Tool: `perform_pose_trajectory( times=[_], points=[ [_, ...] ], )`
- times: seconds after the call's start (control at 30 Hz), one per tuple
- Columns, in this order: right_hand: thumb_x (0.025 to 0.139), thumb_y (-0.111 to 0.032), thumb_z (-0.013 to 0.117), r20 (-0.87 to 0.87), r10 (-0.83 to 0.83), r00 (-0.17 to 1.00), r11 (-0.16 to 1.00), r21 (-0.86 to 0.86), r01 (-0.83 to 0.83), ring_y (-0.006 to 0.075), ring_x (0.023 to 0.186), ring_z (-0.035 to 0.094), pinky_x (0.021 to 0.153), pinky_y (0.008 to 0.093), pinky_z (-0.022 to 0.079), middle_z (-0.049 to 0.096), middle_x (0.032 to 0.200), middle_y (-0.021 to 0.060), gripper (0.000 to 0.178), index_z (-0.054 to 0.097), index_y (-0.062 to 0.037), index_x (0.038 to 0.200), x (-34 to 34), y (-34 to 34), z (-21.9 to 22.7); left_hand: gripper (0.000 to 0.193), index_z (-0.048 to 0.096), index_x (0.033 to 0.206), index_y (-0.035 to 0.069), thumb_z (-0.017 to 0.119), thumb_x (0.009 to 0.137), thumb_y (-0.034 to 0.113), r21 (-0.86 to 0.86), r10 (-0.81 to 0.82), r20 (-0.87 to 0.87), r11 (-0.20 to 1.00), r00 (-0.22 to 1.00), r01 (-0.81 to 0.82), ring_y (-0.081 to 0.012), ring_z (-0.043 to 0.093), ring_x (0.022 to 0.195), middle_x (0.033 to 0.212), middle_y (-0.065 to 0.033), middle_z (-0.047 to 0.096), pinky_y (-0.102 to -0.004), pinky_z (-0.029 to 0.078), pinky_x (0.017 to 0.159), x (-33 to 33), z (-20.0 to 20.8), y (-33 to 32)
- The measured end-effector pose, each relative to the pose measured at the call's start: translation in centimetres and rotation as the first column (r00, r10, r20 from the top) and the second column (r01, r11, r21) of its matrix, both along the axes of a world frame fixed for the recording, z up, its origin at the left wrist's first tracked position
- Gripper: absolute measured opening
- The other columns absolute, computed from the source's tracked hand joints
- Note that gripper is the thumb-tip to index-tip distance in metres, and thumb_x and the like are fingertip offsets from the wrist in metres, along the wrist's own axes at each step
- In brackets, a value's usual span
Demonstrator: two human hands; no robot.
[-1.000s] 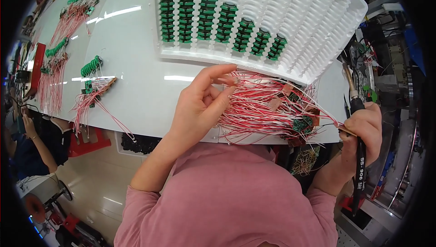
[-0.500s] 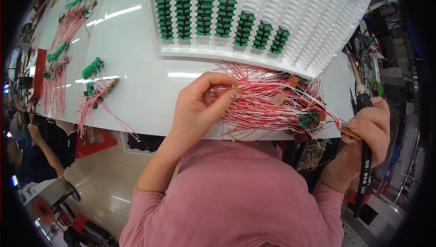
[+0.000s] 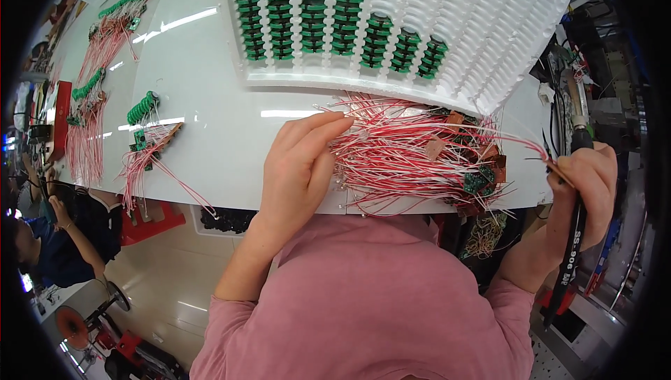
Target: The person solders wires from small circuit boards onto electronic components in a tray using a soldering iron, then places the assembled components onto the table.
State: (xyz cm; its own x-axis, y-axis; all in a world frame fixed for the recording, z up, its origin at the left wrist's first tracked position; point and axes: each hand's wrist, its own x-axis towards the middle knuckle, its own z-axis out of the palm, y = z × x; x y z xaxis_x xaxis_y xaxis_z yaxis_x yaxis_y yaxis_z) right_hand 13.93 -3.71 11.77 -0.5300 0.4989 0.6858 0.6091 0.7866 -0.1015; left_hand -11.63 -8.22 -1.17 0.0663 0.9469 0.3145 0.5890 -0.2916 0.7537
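My right hand (image 3: 593,181) is wrapped round the black handle of a soldering iron (image 3: 571,257), its metal end pointing away from me. The same fingers also pinch a small brown circuit board (image 3: 559,172), from which red and white wires (image 3: 514,135) run left over the pile. At the left end of the wire pile (image 3: 391,163) is my left hand (image 3: 297,167), fingers bent and closed together. Its fingertips touch the wire ends; what lies between them is hidden. Green and brown circuit boards (image 3: 479,181) show at the pile's right end.
A white foam tray (image 3: 300,79) with rows of green-and-black parts (image 3: 312,13) stands beyond the pile. Wired boards with green coils (image 3: 143,107) lie at left on the white table (image 3: 203,114). A co-worker (image 3: 66,240) sits far left. Tools and cables crowd the right.
My right hand has moved right and a little up with the iron and the board, drawing the wires along. My left hand has shifted slightly left, its thumb now tucked lower.
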Motion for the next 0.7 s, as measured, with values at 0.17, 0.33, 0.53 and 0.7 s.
perform_pose_trajectory(
  times=[0.17, 0.33, 0.53, 0.7],
  points=[
    [0.065, -0.014, 0.067, 0.035, 0.041, 0.999, 0.999, 0.024, -0.042, 0.0172, 0.056, 0.045, 0.053, 0.029, 0.032, 0.053, 0.07, 0.0058, 0.025, 0.056, -0.0058, 0.086, 1.0, 0.5, 0.1, 0.036, 0.055, 0.105, 0.006, 0.054, 0.07, -0.001, -0.089, -0.022, 0.136, 0.995, 0.991, 0.035, -0.025, 0.047, 0.098, 0.105, -0.009, 0.054, -0.0341, 0.035, 0.085, 0.1, 2.3, -0.4],
    [0.065, -0.014, 0.067, 0.028, 0.055, 0.998, 0.998, 0.029, -0.056, 0.0173, 0.056, 0.045, 0.053, 0.0292, 0.032, 0.053, 0.071, 0.0057, 0.025, 0.056, -0.0054, 0.086, 0.9, 0.5, 0.1, 0.031, 0.057, 0.1, 0.008, 0.063, 0.07, 0.006, -0.028, 0.008, 0.168, 1.0, 0.986, -0.003, -0.0231, 0.049, 0.094, 0.1, -0.007, 0.056, -0.0322, 0.035, 0.082, 0.6, 2.8, 0.2],
    [0.062, -0.014, 0.068, -0.007, 0.011, 1.0, 1.0, 0.025, -0.011, 0.0172, 0.056, 0.044, 0.052, 0.0285, 0.031, 0.053, 0.07, 0.0054, 0.027, 0.057, -0.0071, 0.086, 0.6, 0.1, -0.3, 0.016, 0.061, 0.088, 0.007, 0.062, 0.072, 0.006, -0.049, 0.057, 0.156, 0.998, 0.986, -0.05, -0.0183, 0.054, 0.079, 0.083, -0.0038, 0.061, -0.0298, 0.038, 0.075, 1.7, 1.4, 0.9],
    [0.068, -0.005, 0.063, 0.031, 0.058, 0.998, 0.994, -0.092, -0.055, 0.0187, 0.06, 0.045, 0.056, 0.0307, 0.033, 0.053, 0.074, 0.0097, 0.02, 0.055, -0.0006, 0.086, 1.5, 0.0, -0.1, 0.016, 0.061, 0.089, 0.005, 0.061, 0.073, 0.005, -0.115, 0.062, 0.304, 0.993, 0.951, -0.028, -0.018, 0.055, 0.078, 0.086, -0.0056, 0.062, -0.0271, 0.042, 0.07, 2.5, 1.4, 1.2]
  ],
)
